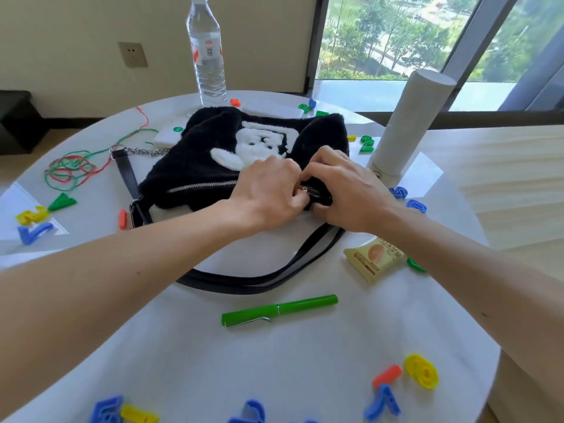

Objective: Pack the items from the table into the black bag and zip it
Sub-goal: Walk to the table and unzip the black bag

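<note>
The black plush bag (244, 154) lies near the middle of the round surface (274, 355), its zipper (201, 187) running along the near edge. Both hands meet at the zipper's right end. The left hand (268, 193) has its grip pressed together at the metal slider (303, 188), apparently pinching the pull. The right hand (345, 190) has its grip closed on the fuzzy fabric at the bag's right corner, bracing it.

The step in hand looks like working the slider, probably opening the bag, since the teeth to the left look closed and the green pen (279, 309), snack packet (374, 259) and water bottle (207, 53) lie unpacked. To do it well:

- Keep the right hand anchoring the corner so the soft bag does not bunch.
- Pull the slider straight along the teeth, low and parallel.
- Keep the long pile clear of the slider; plush snags easily.
- Mind the strap (259, 282) looping near the front edge.
</note>
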`<state>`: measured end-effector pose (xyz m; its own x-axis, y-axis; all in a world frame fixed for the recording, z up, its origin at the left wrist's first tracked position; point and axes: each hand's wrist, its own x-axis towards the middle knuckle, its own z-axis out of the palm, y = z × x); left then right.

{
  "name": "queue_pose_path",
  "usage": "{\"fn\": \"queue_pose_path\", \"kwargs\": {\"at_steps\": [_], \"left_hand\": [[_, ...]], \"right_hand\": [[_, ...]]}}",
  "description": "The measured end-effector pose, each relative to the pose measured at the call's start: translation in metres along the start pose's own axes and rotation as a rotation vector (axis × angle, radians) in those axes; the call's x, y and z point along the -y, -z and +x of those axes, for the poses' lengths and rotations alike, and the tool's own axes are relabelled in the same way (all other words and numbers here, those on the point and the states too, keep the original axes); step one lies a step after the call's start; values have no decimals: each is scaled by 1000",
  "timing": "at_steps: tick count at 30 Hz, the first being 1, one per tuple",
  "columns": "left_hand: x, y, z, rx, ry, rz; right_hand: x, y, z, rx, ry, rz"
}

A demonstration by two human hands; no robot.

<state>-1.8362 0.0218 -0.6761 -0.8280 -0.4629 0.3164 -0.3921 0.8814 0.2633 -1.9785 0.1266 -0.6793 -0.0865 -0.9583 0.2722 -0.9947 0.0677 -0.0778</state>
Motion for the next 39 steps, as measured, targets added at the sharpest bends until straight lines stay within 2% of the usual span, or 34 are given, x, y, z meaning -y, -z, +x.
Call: {"fn": "queue_pose_path", "kwargs": {"at_steps": [3, 8, 16, 24, 34, 39], "left_hand": [[2, 9, -2, -4, 16, 18], [21, 18, -10, 81, -47, 170], [82, 59, -39, 139, 64, 380], [124, 89, -65, 156, 169, 381], [148, 93, -83, 195, 243, 391], [138, 91, -84, 135, 205, 399]], "right_hand": [[5, 1, 0, -31, -7, -11], [4, -2, -2, -87, -6, -41], [-1, -2, -2, -93, -32, -57], [-2, -5, -1, -98, -62, -76], [1, -4, -2, -109, -85, -94], [6, 3, -3, -11, -119, -79]]}}
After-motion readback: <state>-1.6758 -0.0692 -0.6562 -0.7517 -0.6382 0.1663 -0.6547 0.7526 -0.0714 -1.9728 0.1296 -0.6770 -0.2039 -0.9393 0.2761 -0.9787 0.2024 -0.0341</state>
